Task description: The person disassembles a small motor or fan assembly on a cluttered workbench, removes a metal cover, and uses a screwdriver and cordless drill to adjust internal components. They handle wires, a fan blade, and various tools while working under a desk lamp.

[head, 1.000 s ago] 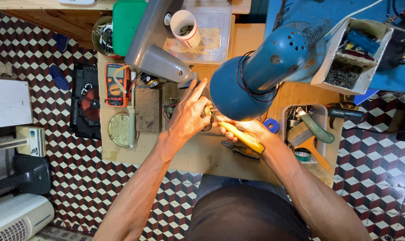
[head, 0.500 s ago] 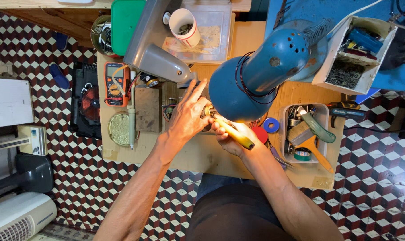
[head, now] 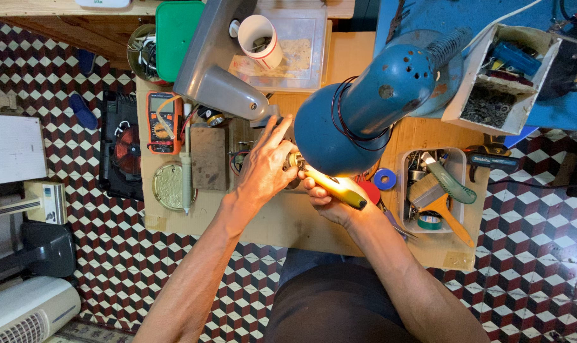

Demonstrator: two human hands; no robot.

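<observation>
Frame centre, under blue lamp: right hand grips yellow-handled screwdriver; left hand pinches small part, mostly hidden. Keep tip square, part steady, light pressure.

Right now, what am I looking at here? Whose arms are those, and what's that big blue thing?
You are looking down from a camera worn on a person's head, so the two bare arms are that person's own. The big blue thing is a desk lamp shining on a small wooden workbench. The right hand grips a yellow-handled tool, probably a screwdriver. The left hand steadies a small part under the light; the fingers hide most of it. On the bench lie an orange meter, a white cup and a tray of tools. The floor has a cube pattern.
</observation>
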